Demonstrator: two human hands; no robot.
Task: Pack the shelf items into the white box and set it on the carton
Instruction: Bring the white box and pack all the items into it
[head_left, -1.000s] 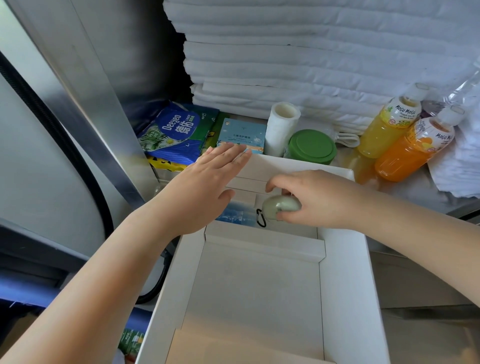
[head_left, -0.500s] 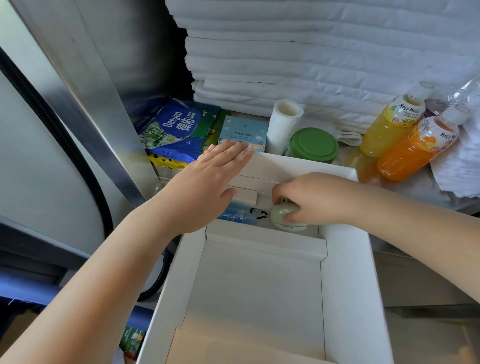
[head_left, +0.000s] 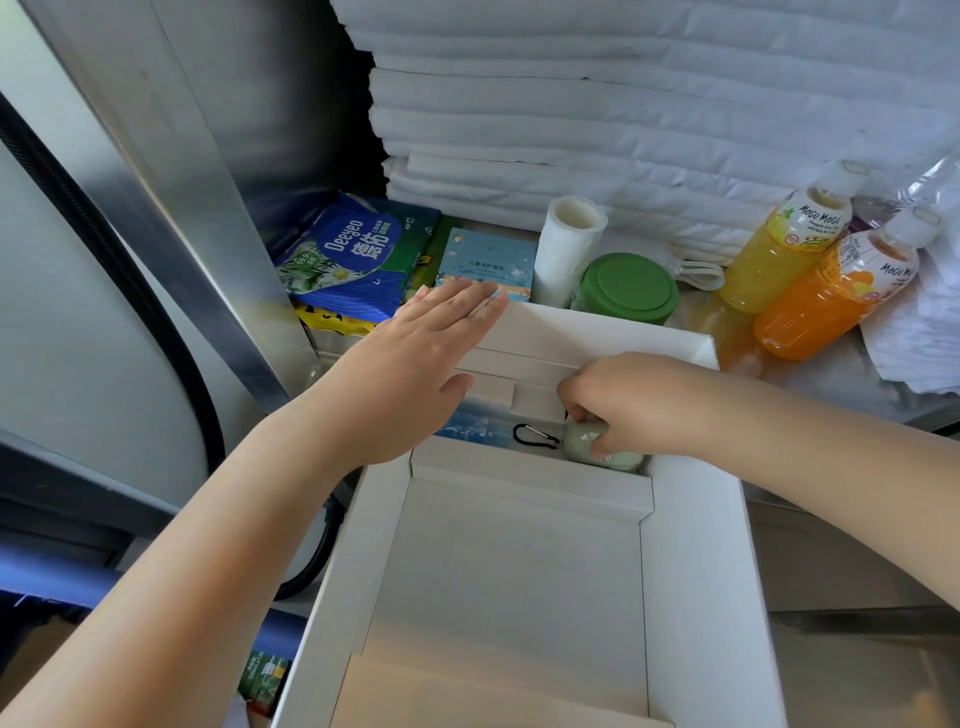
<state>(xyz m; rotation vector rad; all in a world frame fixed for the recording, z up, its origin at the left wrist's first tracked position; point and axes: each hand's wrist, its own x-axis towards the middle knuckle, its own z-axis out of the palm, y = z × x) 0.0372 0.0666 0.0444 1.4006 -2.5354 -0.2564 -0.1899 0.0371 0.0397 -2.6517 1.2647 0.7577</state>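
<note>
Head view, the only one: I judge the packing step to be under way, with most shelf items not yet in. My right hand has its fingers curled round a pale green round object, low in the far pocket of the white box. A black carabiner lies just beside it on a blue printed item in that same pocket. My left hand lies flat on the box's far flap, fingers straight and together, apparently steadying it. Behind the box, all outside it, are a blue tissue pack, a light blue carton, a white roll, a green-lidded jar, and a yellow bottle and an orange bottle leaning together. Stacked white padding rises behind them. Next, as I read it, the right hand must release the green object and reach over the far wall for another item, the jar being nearest. I cannot identify the carton that is to receive the box.
</note>
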